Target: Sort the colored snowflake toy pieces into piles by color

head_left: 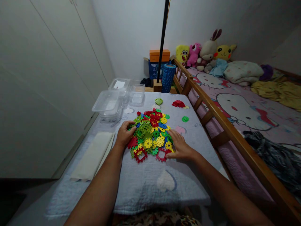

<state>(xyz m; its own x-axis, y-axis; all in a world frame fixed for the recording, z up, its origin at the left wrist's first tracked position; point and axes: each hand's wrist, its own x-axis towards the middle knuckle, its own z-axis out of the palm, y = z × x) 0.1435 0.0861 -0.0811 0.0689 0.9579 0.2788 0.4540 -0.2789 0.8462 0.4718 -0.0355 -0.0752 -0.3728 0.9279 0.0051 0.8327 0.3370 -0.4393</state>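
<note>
A mixed heap of plastic interlocking pieces (148, 143) lies on the cloth-covered table, in red, yellow, green and blue. Some are notched discs, others are square frames with toothed edges. My left hand (126, 134) rests against the heap's left side, its fingers curved and the thumb apart. Along the right side, my right hand (181, 146) touches the pieces with fingers stretched out and spread. Its thumb lies by a red square frame (157, 158). Another red frame (136, 159) sits at the heap's near edge. Neither hand visibly grips a piece.
Clear plastic containers (137, 94) stand at the back left, and a folded cream cloth (94, 155) lies at the left. Beyond the heap are a green disc (185, 119), a light green piece (158, 101) and red pieces (178, 103). A wooden bed rail (209, 108) borders the right.
</note>
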